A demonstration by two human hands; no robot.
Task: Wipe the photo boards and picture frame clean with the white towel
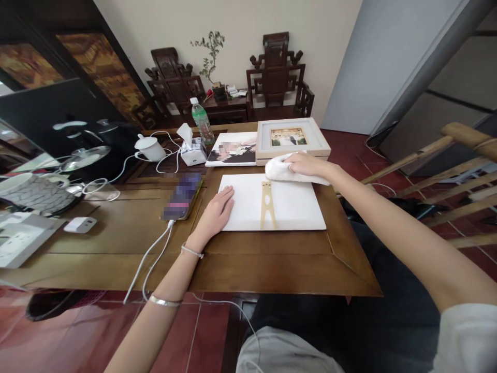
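Note:
A white rectangular panel (295, 207) lies flat on the wooden table, with a tan, long-legged stand piece (267, 204) on its middle. My left hand (217, 211) rests on the panel's left edge with its fingers stretched out flat. At the far right edge of the panel, my right hand (308, 165) grips a white cloth (277, 167), whose folds hang over that edge. Just behind the cloth is a pale wooden picture frame (322, 142) holding a small photo. Beside it lies a photo print (233, 150), partly blurred out.
Left of the panel, a phone (182, 197) lies on the table (248, 269), plugged into a white cable. Farther back are a tissue box (193, 153), a bottle (202, 122) and a lidded white cup (150, 149). A power strip (23, 238) sits at far left; a wooden chair (454, 155) stands right.

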